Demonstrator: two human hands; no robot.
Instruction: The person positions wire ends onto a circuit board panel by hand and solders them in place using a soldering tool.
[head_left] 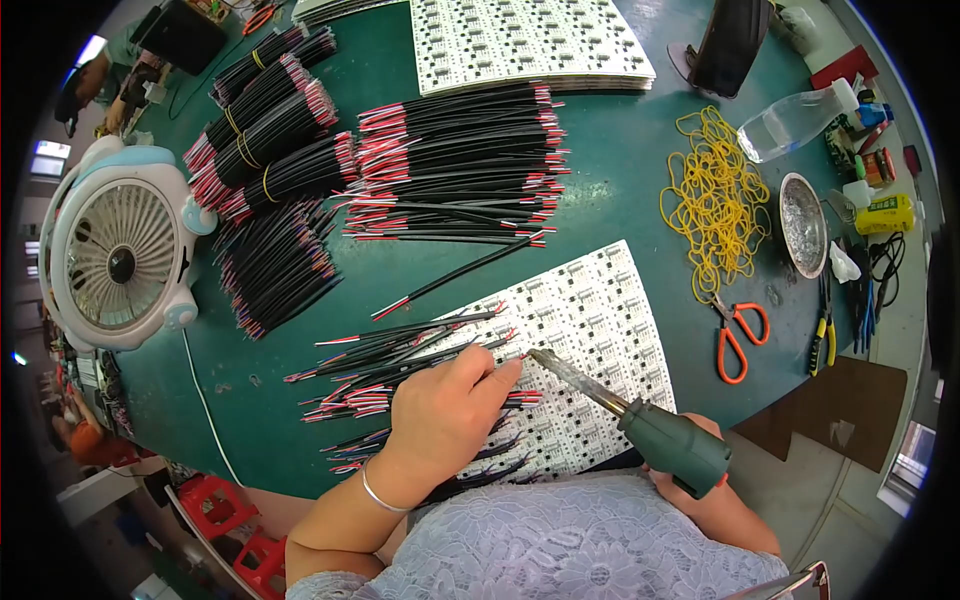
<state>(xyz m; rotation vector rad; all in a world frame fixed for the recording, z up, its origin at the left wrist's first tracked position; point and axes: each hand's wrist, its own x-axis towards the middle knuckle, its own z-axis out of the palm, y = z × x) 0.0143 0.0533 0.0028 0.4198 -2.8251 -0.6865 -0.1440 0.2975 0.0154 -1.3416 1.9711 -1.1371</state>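
My right hand (703,424) is wrapped round the dark green handle of a soldering iron (672,440). Its metal tip slants left and reaches down to a white circuit board panel (600,330), which is printed with rows of small dark parts. Close beside that tip, the thumb and forefinger of my left hand (450,405) pinch a thin wire, whose red end just shows. Several black cables (375,345) with stripped red and white ends lie across the panel's left side and under my left hand. A single black cable (460,273) rests just beyond the panel.
Behind lie a wide pile of black cables (460,165) and banded bundles (265,125). A stack of white panels (530,45) sits at the back. A fan (120,260) stands left. Rightward are yellow rubber bands (715,200), a metal bowl (803,225), orange-handled cutters (735,340) and a bottle (795,120).
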